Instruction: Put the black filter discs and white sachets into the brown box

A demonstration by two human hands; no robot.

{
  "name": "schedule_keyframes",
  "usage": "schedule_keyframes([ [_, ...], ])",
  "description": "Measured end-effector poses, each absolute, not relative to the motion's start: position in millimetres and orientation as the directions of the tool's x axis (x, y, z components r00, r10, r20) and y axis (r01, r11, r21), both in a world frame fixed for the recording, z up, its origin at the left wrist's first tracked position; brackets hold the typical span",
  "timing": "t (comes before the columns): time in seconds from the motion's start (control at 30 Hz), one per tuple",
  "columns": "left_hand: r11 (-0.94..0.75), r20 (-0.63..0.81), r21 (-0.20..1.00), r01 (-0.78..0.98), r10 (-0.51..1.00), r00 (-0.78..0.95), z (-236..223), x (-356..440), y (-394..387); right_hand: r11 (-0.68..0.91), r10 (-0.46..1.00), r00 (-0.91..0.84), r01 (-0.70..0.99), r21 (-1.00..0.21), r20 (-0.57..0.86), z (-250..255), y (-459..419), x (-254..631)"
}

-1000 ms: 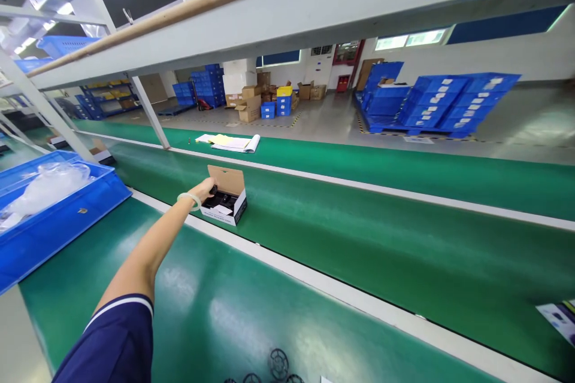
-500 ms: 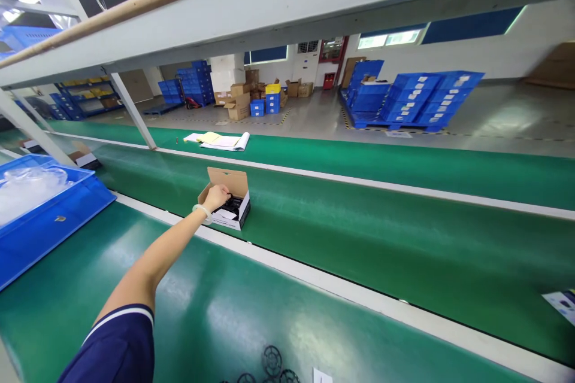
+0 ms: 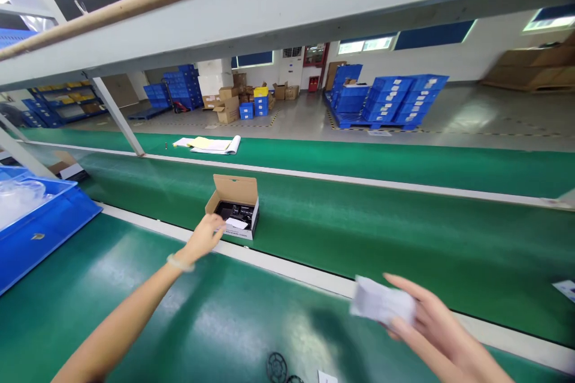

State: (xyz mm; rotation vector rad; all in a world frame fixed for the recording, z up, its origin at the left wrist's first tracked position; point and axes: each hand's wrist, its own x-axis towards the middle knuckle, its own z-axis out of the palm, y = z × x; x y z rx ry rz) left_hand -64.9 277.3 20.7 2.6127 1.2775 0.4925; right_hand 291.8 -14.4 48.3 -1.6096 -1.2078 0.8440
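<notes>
An open carton (image 3: 238, 189) stands on the green conveyor belt with its brown lid raised. Black parts (image 3: 242, 212) and a white slip of paper (image 3: 236, 224) lie inside. My left hand (image 3: 209, 236) is at the carton's front left corner, thumb and fingers apart, holding nothing I can see. Whether it touches the carton I cannot tell. On the right, my right hand (image 3: 426, 317) grips a white folded paper (image 3: 381, 301), blurred by motion, above the near rail. Round black spoked parts (image 3: 277, 366) lie on the near worktop at the bottom edge.
A blue crate (image 3: 49, 224) with clear plastic bags stands at left. Another open carton (image 3: 69, 169) sits farther left on the belt. Papers (image 3: 211, 144) lie on the far ledge. A grey beam (image 3: 287, 18) crosses overhead. A white card (image 3: 326, 377) is at the bottom edge.
My left hand has drawn out of the carton toward its front left corner. My right hand has come into view from the right with the folded paper. The view has shifted slightly.
</notes>
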Motion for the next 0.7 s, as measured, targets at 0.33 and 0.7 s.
schedule_keyframes([
  [0.33,-0.535,0.355,0.173,0.827,0.817,0.455,-83,-237,156,0.202,0.979,-0.122,0.676,-0.708,0.163,91,254,158],
  [0.7,-0.531,0.333,0.269,0.804,0.834,0.44,-87,-239,164,0.06,0.994,-0.086,0.94,-0.337,-0.062,22,311,130],
])
